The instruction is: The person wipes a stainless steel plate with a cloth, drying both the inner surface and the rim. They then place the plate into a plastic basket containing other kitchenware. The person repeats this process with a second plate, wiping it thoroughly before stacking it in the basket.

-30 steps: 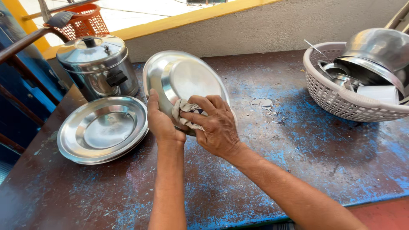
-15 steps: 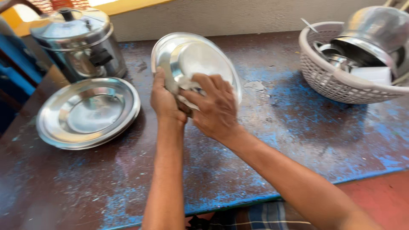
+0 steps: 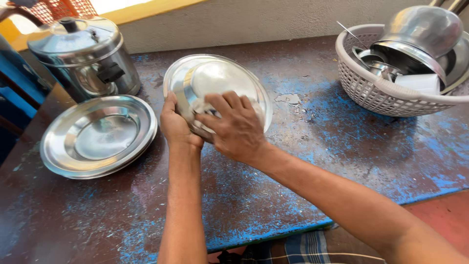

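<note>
Two hands (image 3: 234, 129), steel plate (image 3: 220, 80) tilted, face toward camera

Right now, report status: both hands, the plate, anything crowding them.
Left hand grips steel plate at its rim, tilted up. Right hand presses cloth on its face. Stacked plates lie left, apart.

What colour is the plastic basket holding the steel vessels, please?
The basket is pale pinkish-white, a lattice weave; the head view shows it.

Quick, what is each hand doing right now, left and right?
Left hand: closed on the rim of the tilted steel plate.
Right hand: fingers pressing a cloth against the plate's face.
</note>
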